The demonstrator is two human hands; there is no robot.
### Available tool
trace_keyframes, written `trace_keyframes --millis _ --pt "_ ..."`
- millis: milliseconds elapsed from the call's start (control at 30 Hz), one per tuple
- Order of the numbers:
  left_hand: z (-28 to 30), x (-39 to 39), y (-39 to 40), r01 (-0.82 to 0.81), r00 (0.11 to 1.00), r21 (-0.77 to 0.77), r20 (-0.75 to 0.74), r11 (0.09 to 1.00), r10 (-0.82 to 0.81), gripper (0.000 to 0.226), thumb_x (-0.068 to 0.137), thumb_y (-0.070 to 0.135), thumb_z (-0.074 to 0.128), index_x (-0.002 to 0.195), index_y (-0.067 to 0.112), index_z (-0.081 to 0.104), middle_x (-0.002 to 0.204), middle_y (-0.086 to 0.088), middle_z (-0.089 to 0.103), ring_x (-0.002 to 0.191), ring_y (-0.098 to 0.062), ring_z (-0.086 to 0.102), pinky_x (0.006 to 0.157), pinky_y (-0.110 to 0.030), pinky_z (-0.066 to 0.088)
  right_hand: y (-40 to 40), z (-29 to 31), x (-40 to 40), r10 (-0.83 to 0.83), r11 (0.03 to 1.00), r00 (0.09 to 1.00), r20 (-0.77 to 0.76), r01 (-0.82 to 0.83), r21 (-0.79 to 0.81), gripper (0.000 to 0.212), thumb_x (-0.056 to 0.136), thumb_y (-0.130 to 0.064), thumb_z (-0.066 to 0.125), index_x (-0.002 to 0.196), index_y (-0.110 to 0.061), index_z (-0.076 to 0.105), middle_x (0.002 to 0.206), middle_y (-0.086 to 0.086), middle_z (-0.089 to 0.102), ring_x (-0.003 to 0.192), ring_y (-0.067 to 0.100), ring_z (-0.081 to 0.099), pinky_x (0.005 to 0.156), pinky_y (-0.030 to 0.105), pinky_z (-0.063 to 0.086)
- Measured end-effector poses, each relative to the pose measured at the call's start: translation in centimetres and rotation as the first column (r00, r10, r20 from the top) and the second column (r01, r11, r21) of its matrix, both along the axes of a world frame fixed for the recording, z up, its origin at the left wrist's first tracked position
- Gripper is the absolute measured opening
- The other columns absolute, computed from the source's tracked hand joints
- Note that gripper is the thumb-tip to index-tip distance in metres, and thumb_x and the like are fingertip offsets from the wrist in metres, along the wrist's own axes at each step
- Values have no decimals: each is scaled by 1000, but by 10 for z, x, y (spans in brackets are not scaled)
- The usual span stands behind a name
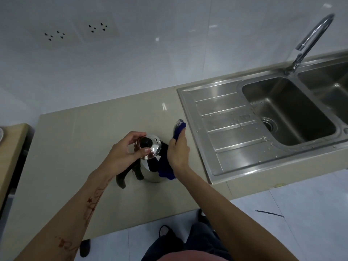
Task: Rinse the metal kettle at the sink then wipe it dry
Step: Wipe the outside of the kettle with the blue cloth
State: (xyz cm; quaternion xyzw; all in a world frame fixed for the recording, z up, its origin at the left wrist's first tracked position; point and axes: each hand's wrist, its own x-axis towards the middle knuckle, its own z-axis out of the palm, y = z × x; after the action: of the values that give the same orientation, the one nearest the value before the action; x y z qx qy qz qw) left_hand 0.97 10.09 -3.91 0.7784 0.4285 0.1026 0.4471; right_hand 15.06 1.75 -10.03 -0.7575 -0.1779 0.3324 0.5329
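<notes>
The shiny metal kettle stands upright on the beige counter, left of the sink. Its black handle points toward me. My left hand grips the kettle's lid around its black knob. My right hand presses a dark blue cloth against the kettle's right side. The cloth wraps the spout, whose metal tip shows above my fingers.
A stainless steel sink with a ribbed drainboard and two basins lies to the right, wet with droplets. Its curved tap rises at the back. Wall sockets sit on the white tiles. A wooden surface adjoins at left.
</notes>
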Motion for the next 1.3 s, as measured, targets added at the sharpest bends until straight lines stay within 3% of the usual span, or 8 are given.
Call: trace_keyframes --millis 167,367,533,733,933,1067,1200,1300 --pt "2 3 -3 -10 1000 -6 3 1000 10 47 81 32 74 123 41 56 127 24 58 124 1 47 103 -23 32 4 1 -16 65 998 998 -12 -65 -8 65 80 -44 31 141 -35 12 112 -7 35 113 42 55 93 62 47" --pt "5 3 -7 -36 999 -15 3 999 36 47 81 35 74 124 42 56 128 21 59 126 1 47 101 -24 32 -7 -30 13 15 950 898 -440 -151 -275 38 86 -52 27 97 -23 49 118 12 56 105 32 55 102 50 42" --pt "-1 7 -24 -71 997 130 -23 989 75 52 90 32 64 139 32 47 139 11 49 128 -5 42 101 -18 29 -16 -20 10 144 954 972 -185 -185 -234 34 95 -32 29 105 -12 55 106 14 63 92 27 60 89 43 51" --pt "-12 18 -40 -211 977 211 5 954 215 62 84 51 65 140 32 46 128 9 44 122 -15 48 103 -33 42 -53 42 24 315 945 944 -93 -304 123 32 94 -7 41 113 -19 64 84 6 65 70 17 57 65 28 45" --pt "13 4 -12 78 995 76 -68 994 -73 60 81 30 75 136 37 51 135 19 53 124 -4 50 109 -30 39 -31 125 65 340 848 925 171 -380 370 45 93 0 42 130 -21 57 97 10 66 72 9 55 64 20 44" --pt "18 3 -13 -2 998 172 -64 985 13 59 77 25 79 132 28 58 128 12 59 117 -9 55 101 -24 41 -6 125 82 459 788 825 330 -549 278 47 93 0 44 136 -19 52 113 -1 61 80 7 57 71 17 46" --pt "7 7 -27 -163 986 274 5 948 169 52 74 27 81 123 24 66 112 2 68 98 -9 59 84 -10 39 -4 69 72 792 570 521 318 -818 -79 50 97 -6 47 143 -23 43 136 6 52 105 17 55 97 37 48" --pt "10 8 -26 -187 982 218 24 958 186 53 74 21 81 125 24 66 113 4 68 92 2 58 82 3 35 -12 37 68 811 579 562 163 -811 -85 49 99 -7 41 145 -26 41 128 5 59 109 23 57 102 42 44"
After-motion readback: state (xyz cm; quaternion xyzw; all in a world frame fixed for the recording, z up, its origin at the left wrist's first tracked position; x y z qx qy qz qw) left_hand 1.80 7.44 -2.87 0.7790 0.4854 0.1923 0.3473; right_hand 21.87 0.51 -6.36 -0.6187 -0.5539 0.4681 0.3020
